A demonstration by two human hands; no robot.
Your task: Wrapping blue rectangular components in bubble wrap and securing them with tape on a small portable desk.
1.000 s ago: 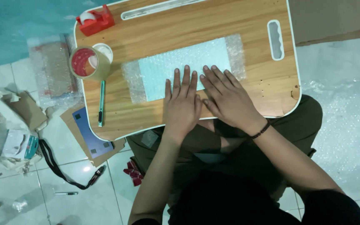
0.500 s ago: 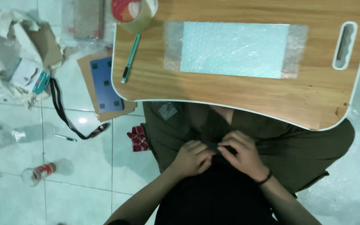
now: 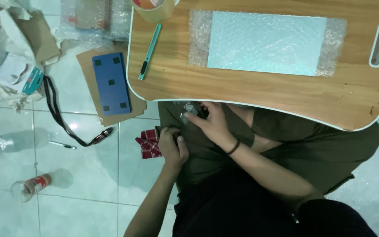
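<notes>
Right hand: the right hand (image 3: 213, 123) lies at the centre of the frame, just below the near edge of the table (image 3: 259, 94), its fingertips pinched on a small clear, crinkled piece (image 3: 188, 110) at the pocket area of the olive trousers (image 3: 286, 145). What the piece is I cannot tell.
Left hand: the left hand (image 3: 172, 147) sits lower and to the left, fingers curled and pressed on the trouser cloth, holding the fabric and nothing else.
Step in hand: by my judgement, the small piece is being worked at the trouser pocket; whether it goes in or comes out I cannot tell.
What the move calls for: a steady pinch on the slippery piece while the other hand keeps the cloth taut, I judge.
Wrapped panel: a pale flat panel in bubble wrap (image 3: 266, 43) lies on the table at the upper centre of the frame, well apart from both hands.
Cutter: a green utility knife (image 3: 150, 51) lies on the table's left part, near the wrap.
Tape: a roll of brown packing tape (image 3: 154, 8) stands at the top edge, just above the knife.
Floor, left of frame: a blue board (image 3: 111, 83) on cardboard, a black strap (image 3: 62, 120), a red checked cloth (image 3: 148, 144) near the left hand, and a plastic bottle (image 3: 31, 186) at lower left.
</notes>
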